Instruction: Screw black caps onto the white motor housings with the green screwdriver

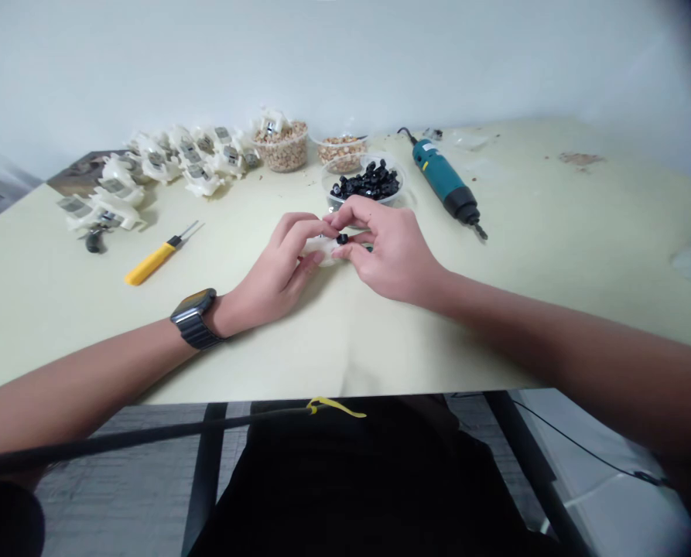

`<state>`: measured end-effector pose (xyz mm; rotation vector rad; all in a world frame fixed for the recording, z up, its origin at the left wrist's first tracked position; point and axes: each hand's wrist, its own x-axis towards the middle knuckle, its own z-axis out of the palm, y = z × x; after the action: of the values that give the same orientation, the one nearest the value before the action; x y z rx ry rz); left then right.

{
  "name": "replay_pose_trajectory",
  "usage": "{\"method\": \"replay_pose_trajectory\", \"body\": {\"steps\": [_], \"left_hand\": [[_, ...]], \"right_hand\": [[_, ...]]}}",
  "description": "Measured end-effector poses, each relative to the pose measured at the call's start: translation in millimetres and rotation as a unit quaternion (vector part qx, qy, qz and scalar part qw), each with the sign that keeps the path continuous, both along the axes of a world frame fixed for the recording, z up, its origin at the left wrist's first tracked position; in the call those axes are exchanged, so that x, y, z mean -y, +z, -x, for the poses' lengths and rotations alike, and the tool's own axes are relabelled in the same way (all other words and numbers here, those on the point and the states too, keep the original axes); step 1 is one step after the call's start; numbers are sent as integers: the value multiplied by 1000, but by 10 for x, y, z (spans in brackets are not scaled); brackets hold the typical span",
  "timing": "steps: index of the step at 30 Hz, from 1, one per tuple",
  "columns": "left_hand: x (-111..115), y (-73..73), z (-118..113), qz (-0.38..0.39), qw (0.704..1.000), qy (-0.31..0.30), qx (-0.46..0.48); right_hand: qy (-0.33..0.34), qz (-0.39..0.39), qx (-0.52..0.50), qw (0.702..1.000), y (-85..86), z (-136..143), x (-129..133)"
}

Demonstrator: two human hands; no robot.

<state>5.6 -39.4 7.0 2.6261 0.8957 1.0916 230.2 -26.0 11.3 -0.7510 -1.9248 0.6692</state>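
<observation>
My left hand (284, 271), with a watch on its wrist, is closed on a white plastic part (323, 249) just above the table. Much of that part is hidden by my fingers. Close against it, my right hand (392, 249) pinches a small black knob-like piece (342, 239) between thumb and fingers, at the right end of the white part. Whether the two pieces are joined I cannot tell. Right behind my hands stands a clear round tub (404, 186) with many similar black pieces (374, 182).
A yellow screwdriver (151, 263) lies at left, below a cluster of white plastic assemblies (194, 158). Tubs of small tan parts (281, 148) and orange-brown parts (342, 152) stand at the back. A green power screwdriver (445, 178) lies to the right. The table's front edge (345, 396) is near me.
</observation>
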Motion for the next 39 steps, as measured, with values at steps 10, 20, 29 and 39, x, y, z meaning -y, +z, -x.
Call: {"method": "replay_pose_trajectory", "body": {"steps": [10,20,29,39], "left_hand": [[61,39,-36,133,987,5,94],[-22,64,19,166,976,2,142],[-11,56,13,252,949,-30,186],[-40,51,57,174,972,11,160]], "right_hand": [[-4,2,-6,1000,24,23,19],[-18,7,-24,1000,56,111,110],[47,48,-46,997,16,167,130],[-31,-63,20,997,17,34,44]]}}
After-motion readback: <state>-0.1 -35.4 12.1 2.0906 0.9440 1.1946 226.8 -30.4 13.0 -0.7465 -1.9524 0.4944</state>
